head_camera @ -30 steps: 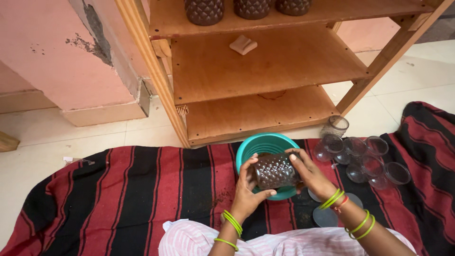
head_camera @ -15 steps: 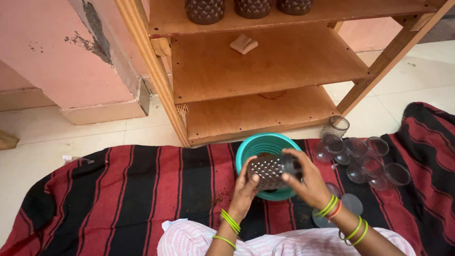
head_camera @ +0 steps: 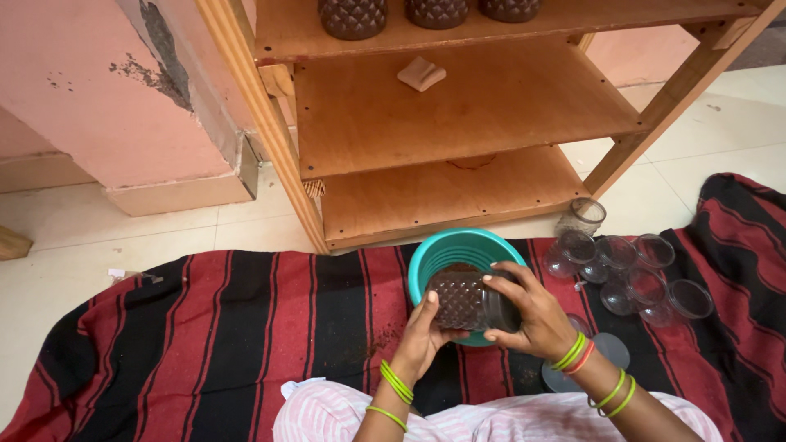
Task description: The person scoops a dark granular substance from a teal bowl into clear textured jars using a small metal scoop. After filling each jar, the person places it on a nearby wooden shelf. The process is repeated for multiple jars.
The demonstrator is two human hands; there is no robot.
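1. Jar (head_camera: 460, 299), clear plastic with a raised diamond pattern and a dark brown fill: held on its side between both hands, directly over the near rim of the teal bowl (head_camera: 458, 248). Half a second earlier it sat slightly higher, with its patterned wall turned more toward the camera; it has since rolled and dropped a little toward the bowl.
2. Left hand (head_camera: 422, 336): cupped under and against the jar's closed base end, fingers clamped on it. It has shifted only slightly since the earlier views.
3. Right hand (head_camera: 524, 315): wrapped over the jar's mouth end, fingers curled across the top. A second ago it lay flatter along the side; the grip has moved round toward the mouth. Whether the mouth is covered by a lid cannot be told.
4. Judgement: the changes are small turns of the jar within the grip, consistent with work at its mouth end over the bowl.
5. Empty clear jars (head_camera: 630, 274): clustered well off to the right of the right hand, unmoved.
6. Flat round lids (head_camera: 610, 348): just beyond the right wrist, on the striped red-and-black cloth (head_camera: 205, 327).
7. Wooden shelf (head_camera: 458, 115): beyond both hands, with matching filled jars (head_camera: 354, 16) on its upper board.
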